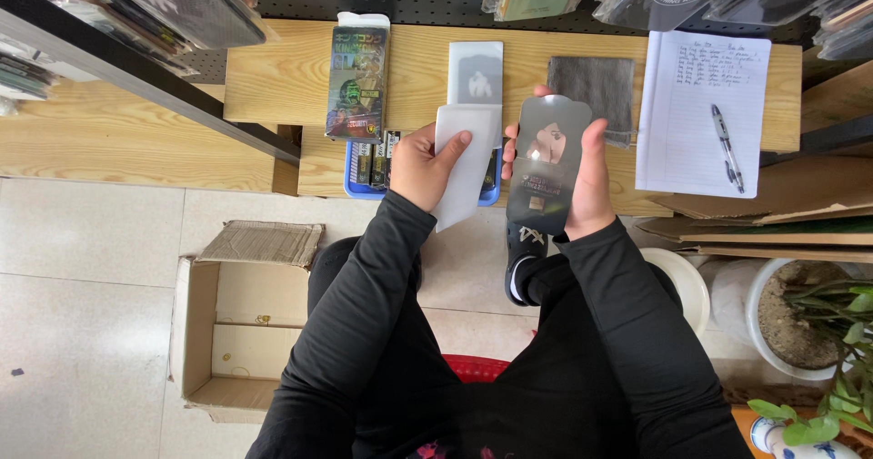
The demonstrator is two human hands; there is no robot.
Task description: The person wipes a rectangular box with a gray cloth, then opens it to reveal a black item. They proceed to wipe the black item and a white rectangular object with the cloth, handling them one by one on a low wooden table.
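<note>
Left hand (420, 163) grips a white rectangular paper sleeve (462, 163) by its edge, above the light wooden worktop (273, 81). Right hand (587, 181) clasps a glossy grey rounded-rectangle card (546, 163), face up, probably for viewing. Blue plastic tray (359, 186) sits beneath.

We hold a white sleeve (462, 163) in our left hand (420, 166), tilted, at nine o'clock of a glossy silver-grey card package (547, 161), rounded at top, upright in our right hand (582, 172). At eleven o'clock on the worktop (273, 77): a tall dark printed box (356, 81) with green and gold. At twelve: a white flat package (476, 72) bearing a grey figure. Under our hands: a blue tray (364, 189) of dark small packs (373, 157). At seven, on the floor: an open brown carton (238, 322).
</note>
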